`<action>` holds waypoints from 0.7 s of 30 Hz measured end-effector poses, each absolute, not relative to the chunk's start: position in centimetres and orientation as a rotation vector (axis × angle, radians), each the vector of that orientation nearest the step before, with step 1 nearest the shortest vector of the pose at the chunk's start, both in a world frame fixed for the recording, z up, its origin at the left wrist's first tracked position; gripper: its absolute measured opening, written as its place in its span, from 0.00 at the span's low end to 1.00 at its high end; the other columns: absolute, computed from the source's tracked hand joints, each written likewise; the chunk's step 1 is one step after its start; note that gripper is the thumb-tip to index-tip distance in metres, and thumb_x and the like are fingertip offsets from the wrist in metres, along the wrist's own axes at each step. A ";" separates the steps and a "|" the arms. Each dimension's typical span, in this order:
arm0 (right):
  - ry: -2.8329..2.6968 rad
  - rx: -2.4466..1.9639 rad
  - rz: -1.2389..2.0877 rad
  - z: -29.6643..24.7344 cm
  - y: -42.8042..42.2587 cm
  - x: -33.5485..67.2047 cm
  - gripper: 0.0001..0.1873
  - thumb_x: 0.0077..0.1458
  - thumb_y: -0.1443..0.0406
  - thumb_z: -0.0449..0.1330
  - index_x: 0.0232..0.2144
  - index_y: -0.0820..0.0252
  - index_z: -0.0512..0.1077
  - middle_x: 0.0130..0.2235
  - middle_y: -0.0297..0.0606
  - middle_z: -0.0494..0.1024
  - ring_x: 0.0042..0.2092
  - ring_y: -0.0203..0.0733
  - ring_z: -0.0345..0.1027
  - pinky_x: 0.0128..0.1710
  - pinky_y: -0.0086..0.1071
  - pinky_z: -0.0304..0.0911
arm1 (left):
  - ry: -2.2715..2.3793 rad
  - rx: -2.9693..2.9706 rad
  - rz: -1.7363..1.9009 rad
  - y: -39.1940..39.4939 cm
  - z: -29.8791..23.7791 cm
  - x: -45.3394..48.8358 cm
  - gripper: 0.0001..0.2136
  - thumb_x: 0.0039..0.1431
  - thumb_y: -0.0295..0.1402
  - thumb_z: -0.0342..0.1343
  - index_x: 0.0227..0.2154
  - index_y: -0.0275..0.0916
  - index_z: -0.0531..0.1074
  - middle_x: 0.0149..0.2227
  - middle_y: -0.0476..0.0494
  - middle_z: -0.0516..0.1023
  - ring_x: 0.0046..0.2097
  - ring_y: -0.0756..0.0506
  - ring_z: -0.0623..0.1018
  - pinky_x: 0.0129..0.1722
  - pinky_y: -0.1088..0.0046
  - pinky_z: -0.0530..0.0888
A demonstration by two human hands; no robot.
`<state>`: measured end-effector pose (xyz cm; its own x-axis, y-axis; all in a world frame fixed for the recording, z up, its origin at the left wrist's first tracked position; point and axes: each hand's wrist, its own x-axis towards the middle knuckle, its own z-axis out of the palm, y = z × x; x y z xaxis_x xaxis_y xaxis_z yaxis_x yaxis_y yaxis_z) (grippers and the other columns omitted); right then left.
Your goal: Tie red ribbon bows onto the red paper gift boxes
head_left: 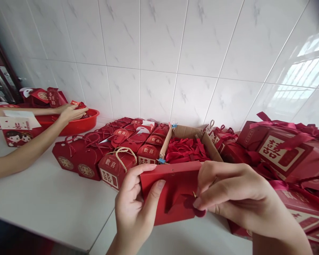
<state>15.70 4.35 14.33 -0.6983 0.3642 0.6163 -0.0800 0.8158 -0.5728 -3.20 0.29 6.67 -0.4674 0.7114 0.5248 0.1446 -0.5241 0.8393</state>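
I hold a flat red paper box point(172, 191) in both hands, low in the middle of the view. My left hand point(134, 209) grips its left edge, with the thumb across the front. My right hand point(234, 193) pinches a small gold piece at the box's front, fingers pressed together. Just behind the box stands an open cardboard carton point(186, 131) filled with red ribbons point(184, 150).
Rows of finished red gift boxes point(117, 148) with rope handles stand on the white counter point(42, 198) to the left. More red boxes with ribbons point(281, 152) are piled at the right. Another person's arms point(29, 141) reach to a red basin point(74, 124) at far left. A tiled wall rises behind.
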 end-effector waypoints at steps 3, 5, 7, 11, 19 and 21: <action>-2.231 -0.251 0.650 14.1 4.4 15.3 0.14 0.56 0.76 0.58 0.38 0.56 0.79 0.31 0.38 0.74 0.34 0.36 0.71 0.31 0.27 0.69 | 1.237 1.404 1.956 0.7 6.6 -3.8 0.09 0.57 0.34 0.60 0.40 0.43 0.68 0.38 0.44 0.79 0.40 0.43 0.80 0.37 0.72 0.78; -2.220 -0.281 0.644 14.0 4.5 15.1 0.14 0.56 0.76 0.58 0.38 0.56 0.78 0.32 0.37 0.73 0.34 0.35 0.71 0.32 0.27 0.69 | 1.238 1.472 1.888 1.2 6.4 -4.1 0.08 0.59 0.34 0.57 0.40 0.44 0.66 0.38 0.45 0.78 0.40 0.44 0.80 0.41 0.68 0.77; -2.220 -0.302 0.654 13.8 4.5 15.0 0.14 0.56 0.76 0.58 0.38 0.55 0.78 0.32 0.36 0.73 0.34 0.35 0.71 0.33 0.27 0.69 | 1.293 1.542 1.876 1.7 6.0 -4.4 0.07 0.60 0.35 0.56 0.40 0.44 0.66 0.40 0.44 0.75 0.44 0.43 0.78 0.46 0.65 0.74; -2.225 -0.303 0.666 13.6 4.7 14.8 0.13 0.56 0.76 0.58 0.37 0.56 0.77 0.33 0.36 0.73 0.35 0.34 0.71 0.34 0.27 0.69 | 1.325 1.579 1.924 2.0 5.8 -4.4 0.04 0.60 0.33 0.56 0.36 0.42 0.68 0.53 0.41 0.69 0.56 0.40 0.71 0.51 0.65 0.71; -2.206 -0.378 0.427 13.4 4.9 14.4 0.09 0.55 0.73 0.62 0.32 0.54 0.78 0.30 0.33 0.74 0.40 0.40 0.70 0.56 0.47 0.54 | 1.196 1.155 1.978 1.0 7.0 -3.3 0.09 0.55 0.36 0.61 0.35 0.42 0.68 0.32 0.48 0.79 0.36 0.45 0.80 0.37 0.70 0.76; -2.163 -0.416 0.387 13.2 4.9 13.8 0.08 0.56 0.72 0.61 0.32 0.53 0.78 0.33 0.35 0.74 0.41 0.41 0.70 0.54 0.48 0.56 | 1.186 1.161 2.009 0.9 6.9 -3.1 0.08 0.55 0.36 0.61 0.34 0.42 0.68 0.33 0.47 0.79 0.37 0.44 0.80 0.37 0.70 0.76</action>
